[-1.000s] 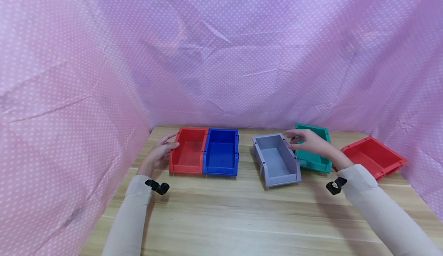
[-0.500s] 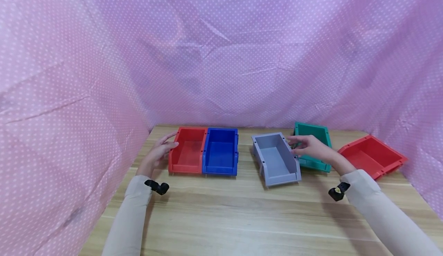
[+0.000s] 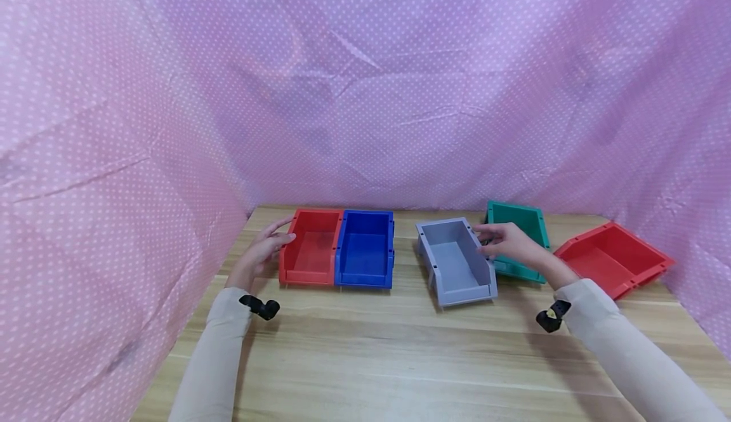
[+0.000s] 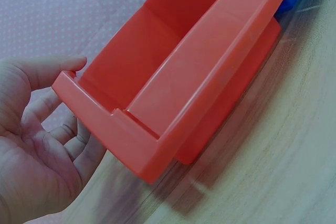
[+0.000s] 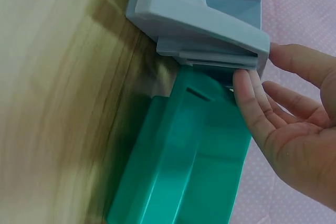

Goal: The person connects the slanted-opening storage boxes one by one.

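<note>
My left hand (image 3: 264,252) grips the left wall of a red bin (image 3: 311,250), thumb over its rim and the other fingers down its outer side in the left wrist view. A blue bin (image 3: 365,250) stands flush against that red bin's right side. My right hand (image 3: 512,244) pinches the right wall of a grey bin (image 3: 455,263), with the thumb at the rim. In the right wrist view its fingers (image 5: 249,95) reach between the grey bin and a green bin (image 5: 205,156). The grey bin stands slightly turned, apart from the blue one.
A second red bin (image 3: 613,260) lies skewed at the far right of the wooden table (image 3: 365,358). The green bin is partly hidden behind my right hand in the head view. Pink dotted cloth (image 3: 365,124) hangs along the back and both sides.
My right hand has shifted slightly right and toward me, its thumb now lower on the grey bin's rim. The green bin has turned a little. The left hand and its bins look unmoved.
</note>
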`<state>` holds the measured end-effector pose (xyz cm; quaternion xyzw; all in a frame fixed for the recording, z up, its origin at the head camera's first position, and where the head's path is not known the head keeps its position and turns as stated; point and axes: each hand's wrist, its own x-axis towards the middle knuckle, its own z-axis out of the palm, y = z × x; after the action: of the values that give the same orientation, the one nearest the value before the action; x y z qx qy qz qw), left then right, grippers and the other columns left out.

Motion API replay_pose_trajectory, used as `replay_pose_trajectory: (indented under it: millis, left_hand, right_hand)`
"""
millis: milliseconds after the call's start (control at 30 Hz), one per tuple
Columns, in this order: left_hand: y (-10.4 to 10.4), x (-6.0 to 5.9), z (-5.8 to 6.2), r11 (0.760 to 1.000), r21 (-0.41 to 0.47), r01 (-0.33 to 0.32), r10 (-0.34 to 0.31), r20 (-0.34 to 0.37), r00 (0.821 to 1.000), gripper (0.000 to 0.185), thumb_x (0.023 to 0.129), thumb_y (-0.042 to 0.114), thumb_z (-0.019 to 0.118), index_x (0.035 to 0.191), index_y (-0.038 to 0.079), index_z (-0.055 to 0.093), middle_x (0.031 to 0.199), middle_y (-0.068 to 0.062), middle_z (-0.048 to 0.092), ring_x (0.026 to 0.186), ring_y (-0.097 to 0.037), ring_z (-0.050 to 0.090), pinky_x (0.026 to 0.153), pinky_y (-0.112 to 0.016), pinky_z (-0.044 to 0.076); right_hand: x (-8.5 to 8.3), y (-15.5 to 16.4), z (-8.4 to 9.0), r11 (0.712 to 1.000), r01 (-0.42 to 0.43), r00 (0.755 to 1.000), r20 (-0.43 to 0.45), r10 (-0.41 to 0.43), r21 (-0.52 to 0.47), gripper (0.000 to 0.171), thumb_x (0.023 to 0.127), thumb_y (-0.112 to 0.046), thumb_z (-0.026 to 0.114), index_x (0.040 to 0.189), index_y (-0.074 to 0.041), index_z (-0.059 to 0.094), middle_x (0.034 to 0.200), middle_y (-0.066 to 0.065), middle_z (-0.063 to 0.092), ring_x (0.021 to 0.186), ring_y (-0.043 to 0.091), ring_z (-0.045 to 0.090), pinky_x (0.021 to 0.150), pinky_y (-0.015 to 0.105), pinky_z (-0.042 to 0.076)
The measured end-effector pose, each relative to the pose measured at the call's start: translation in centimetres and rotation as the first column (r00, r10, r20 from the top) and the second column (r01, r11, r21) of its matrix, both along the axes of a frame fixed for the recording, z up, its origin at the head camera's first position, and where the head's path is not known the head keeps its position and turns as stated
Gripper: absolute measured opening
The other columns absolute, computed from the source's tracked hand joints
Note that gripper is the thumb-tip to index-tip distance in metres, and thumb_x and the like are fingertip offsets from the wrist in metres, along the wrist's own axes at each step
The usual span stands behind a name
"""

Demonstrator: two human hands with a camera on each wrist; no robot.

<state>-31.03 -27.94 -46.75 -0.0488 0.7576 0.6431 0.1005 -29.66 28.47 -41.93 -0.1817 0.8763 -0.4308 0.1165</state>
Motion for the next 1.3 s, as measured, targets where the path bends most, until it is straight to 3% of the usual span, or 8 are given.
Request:
replay_pose_trajectory:
  millis: [333,567,800,1033,1300]
  left_hand:
    - [0.0,0.3,0.2,0.999,0.034,0.012,-0.011,-0.013,1.0,0.068,0.102,0.022,0.062,0.162,0.024,0.03,0.136,-0.014,0.057,0.098,-0.011,0.065,0.081,-0.023,0.058]
    - [-0.3,0.4,0.1,0.998,0.056,0.023,-0.023,-0.009,1.0,0.067,0.103,0.022,0.06,0.162,0.024,0.029,0.13,-0.006,0.06,0.1,-0.013,0.064,0.08,-0.024,0.057]
    - [-0.3,0.5,0.0,0.998,0.051,0.033,-0.032,-0.031,0.999,0.065,0.104,0.022,0.059,0.162,0.023,0.029,0.127,-0.004,0.063,0.102,-0.013,0.065,0.082,-0.023,0.057]
    - [-0.3,0.7,-0.2,0.998,0.061,0.025,-0.022,-0.038,0.999,0.064,0.103,0.02,0.06,0.161,0.021,0.032,0.113,0.004,0.069,0.092,-0.008,0.065,0.079,-0.022,0.056]
    - [-0.1,1.1,0.0,0.996,0.082,0.038,-0.034,-0.051,0.998,0.064,0.103,0.019,0.06,0.161,0.019,0.031,0.114,0.004,0.068,0.093,-0.008,0.066,0.08,-0.021,0.056]
  right_hand:
    - [0.3,-1.1,-0.5,0.997,0.066,0.998,0.008,-0.066,-0.031,0.061,0.094,-0.011,0.072,0.147,0.006,0.047,0.126,0.032,0.061,0.093,0.021,0.067,0.076,0.029,0.062]
    - [0.1,-2.0,-0.6,0.99,0.134,0.989,0.061,-0.131,-0.041,0.062,0.094,-0.008,0.071,0.149,0.004,0.046,0.124,0.029,0.061,0.092,0.018,0.067,0.079,0.034,0.062]
    - [-0.3,-3.0,-0.4,0.979,0.198,0.976,0.105,-0.192,-0.05,0.063,0.092,-0.004,0.071,0.149,0.004,0.046,0.118,0.024,0.061,0.086,0.012,0.065,0.078,0.03,0.061]
    - [-0.4,-4.1,-0.3,0.968,0.251,0.958,0.146,-0.245,-0.023,0.065,0.092,-0.005,0.07,0.152,-0.001,0.045,0.125,0.025,0.058,0.09,0.016,0.065,0.081,0.034,0.061]
    - [-0.7,-4.7,-0.6,0.964,0.264,0.953,0.165,-0.256,-0.033,0.066,0.092,-0.003,0.067,0.154,-0.003,0.042,0.125,0.024,0.057,0.089,0.018,0.062,0.079,0.032,0.059]
